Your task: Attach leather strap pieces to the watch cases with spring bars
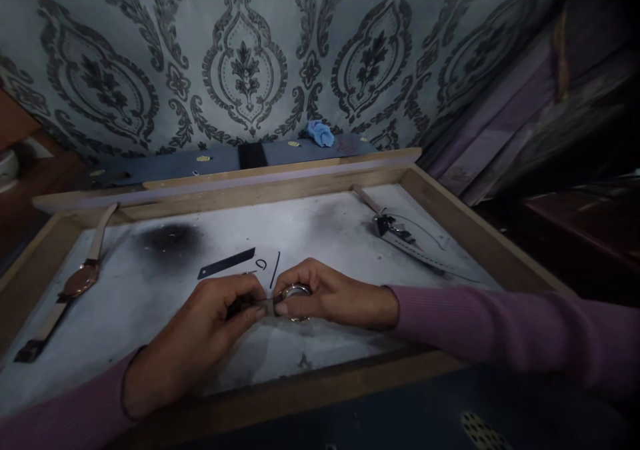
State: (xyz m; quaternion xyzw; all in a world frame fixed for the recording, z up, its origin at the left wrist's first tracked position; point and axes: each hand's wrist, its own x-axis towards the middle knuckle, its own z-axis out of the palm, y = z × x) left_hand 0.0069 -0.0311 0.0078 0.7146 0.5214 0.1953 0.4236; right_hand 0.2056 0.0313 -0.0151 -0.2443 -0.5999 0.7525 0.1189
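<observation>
My right hand (325, 297) pinches a round metal watch case (297, 293) between thumb and fingers. Close against it, my left hand (220, 313) is closed, thumb against forefinger, around a dark, thin piece mostly hidden by the fingers; I cannot make out its kind. A short greyish piece (271, 307) shows between the two hands, at the edge of the watch case. Just beyond them lie a dark flat blade (227, 263), a small dark curved piece (261, 263) and a thin dark rod (275, 269).
The hands are over a shallow wooden tray (450, 217) with a white, smudged bottom. A rose-gold watch (81, 280) with a pale strap lies at its left. At the right lies a second strap (420, 255) with dark metal parts. A blue crumpled cloth (320, 133) sits behind the rim.
</observation>
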